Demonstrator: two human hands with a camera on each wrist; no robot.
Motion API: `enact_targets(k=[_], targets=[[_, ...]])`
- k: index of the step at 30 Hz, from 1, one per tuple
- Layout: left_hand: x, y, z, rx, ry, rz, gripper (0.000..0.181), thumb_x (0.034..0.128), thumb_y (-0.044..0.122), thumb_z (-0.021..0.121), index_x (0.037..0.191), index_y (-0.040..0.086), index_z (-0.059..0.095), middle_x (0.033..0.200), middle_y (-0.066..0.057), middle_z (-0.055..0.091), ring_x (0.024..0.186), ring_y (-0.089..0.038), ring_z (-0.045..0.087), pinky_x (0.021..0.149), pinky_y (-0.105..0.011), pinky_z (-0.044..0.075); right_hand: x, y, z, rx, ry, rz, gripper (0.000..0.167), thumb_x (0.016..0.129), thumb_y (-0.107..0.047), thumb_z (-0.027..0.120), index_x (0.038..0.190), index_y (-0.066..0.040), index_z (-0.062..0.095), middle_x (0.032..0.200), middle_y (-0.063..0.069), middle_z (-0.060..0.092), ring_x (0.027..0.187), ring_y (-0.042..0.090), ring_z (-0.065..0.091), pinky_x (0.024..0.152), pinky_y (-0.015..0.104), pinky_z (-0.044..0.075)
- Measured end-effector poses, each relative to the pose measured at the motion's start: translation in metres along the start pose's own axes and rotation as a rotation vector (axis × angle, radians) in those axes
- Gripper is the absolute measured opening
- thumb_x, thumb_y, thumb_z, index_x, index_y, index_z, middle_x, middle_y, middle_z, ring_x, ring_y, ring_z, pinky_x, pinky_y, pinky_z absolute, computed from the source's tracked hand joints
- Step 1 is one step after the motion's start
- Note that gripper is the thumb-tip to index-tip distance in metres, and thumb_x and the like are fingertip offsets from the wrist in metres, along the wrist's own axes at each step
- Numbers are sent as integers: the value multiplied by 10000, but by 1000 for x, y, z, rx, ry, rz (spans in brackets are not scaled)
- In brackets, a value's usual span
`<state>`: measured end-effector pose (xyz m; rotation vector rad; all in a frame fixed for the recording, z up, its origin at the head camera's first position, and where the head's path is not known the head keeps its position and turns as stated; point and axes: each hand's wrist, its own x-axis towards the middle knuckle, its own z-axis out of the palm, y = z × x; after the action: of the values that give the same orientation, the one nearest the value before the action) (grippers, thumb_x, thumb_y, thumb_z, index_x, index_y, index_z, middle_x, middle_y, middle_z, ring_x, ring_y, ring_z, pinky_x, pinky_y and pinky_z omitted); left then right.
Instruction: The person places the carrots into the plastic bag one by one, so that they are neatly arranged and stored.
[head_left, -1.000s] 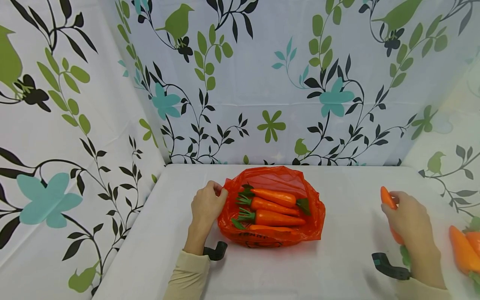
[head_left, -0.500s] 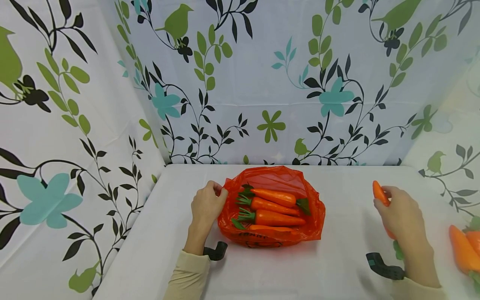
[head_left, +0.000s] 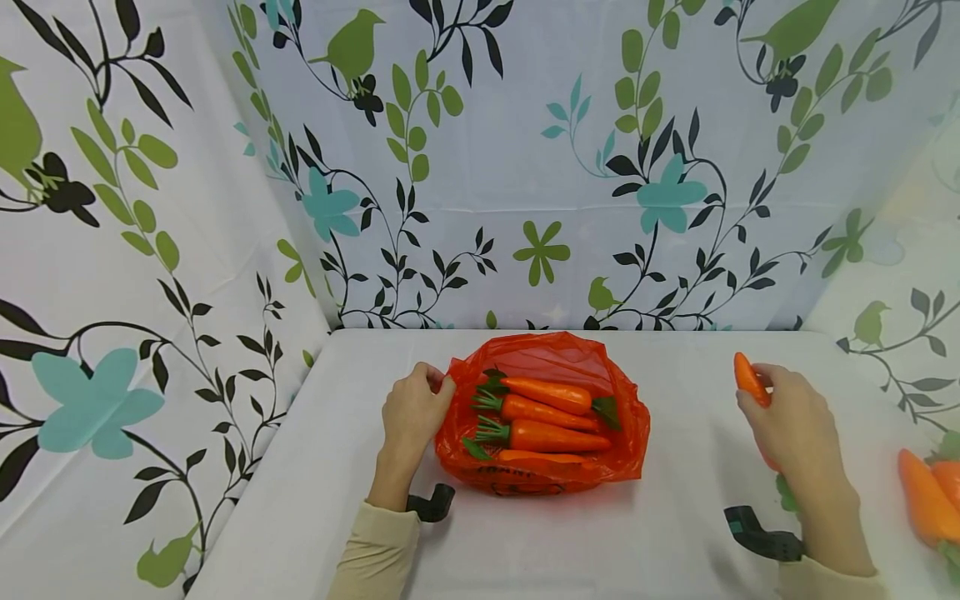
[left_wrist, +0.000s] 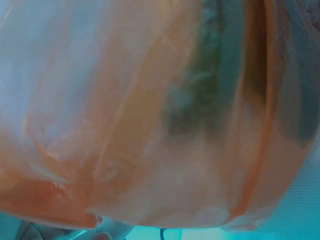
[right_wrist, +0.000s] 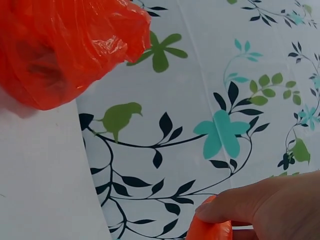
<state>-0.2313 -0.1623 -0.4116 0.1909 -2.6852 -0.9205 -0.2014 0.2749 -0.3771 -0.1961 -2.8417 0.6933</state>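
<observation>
Pale curtain [head_left: 450,267] printed with leaves, birds and flowers, standing behind the red plastic bag [head_left: 636,446]; white table [head_left: 540,550] beneath it. Bag mouth agape, at least four carrots [head_left: 558,435] lying crosswise inside, green tops mostly to its left side. Hands well apart, bag between them. Left hand [head_left: 415,408]: thumb and fingers pinching the bag's left rim. Right hand [head_left: 798,425]: well right of the bag, gripping a single carrot [head_left: 750,382], orange tip angled up and away from the wearer, greens below the palm. Farther right of the bag, at frame edge: orange carrot-like pieces [head_left: 926,504], blurred.
</observation>
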Motion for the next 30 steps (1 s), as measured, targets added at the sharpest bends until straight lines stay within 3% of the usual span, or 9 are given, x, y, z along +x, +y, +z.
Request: enact_targets(k=[10, 30], targets=[[0, -1, 0, 4, 3, 4, 254, 935, 313, 582, 1000, 79, 654, 866, -98, 718, 637, -197, 585, 611, -346, 551, -4, -13, 3, 1, 57, -70, 521, 951, -149, 602, 1375, 115, 452, 1231, 370, 504, 997, 509, 503, 836, 657, 493], [0, -1, 1, 1, 13, 12, 245, 930, 302, 584, 994, 78, 656, 850, -93, 714, 633, -194, 583, 591, -340, 540, -10, -33, 8, 27, 144, -120, 504, 947, -129, 622, 1377, 92, 478, 1251, 355, 516, 1018, 502, 527, 871, 661, 509]])
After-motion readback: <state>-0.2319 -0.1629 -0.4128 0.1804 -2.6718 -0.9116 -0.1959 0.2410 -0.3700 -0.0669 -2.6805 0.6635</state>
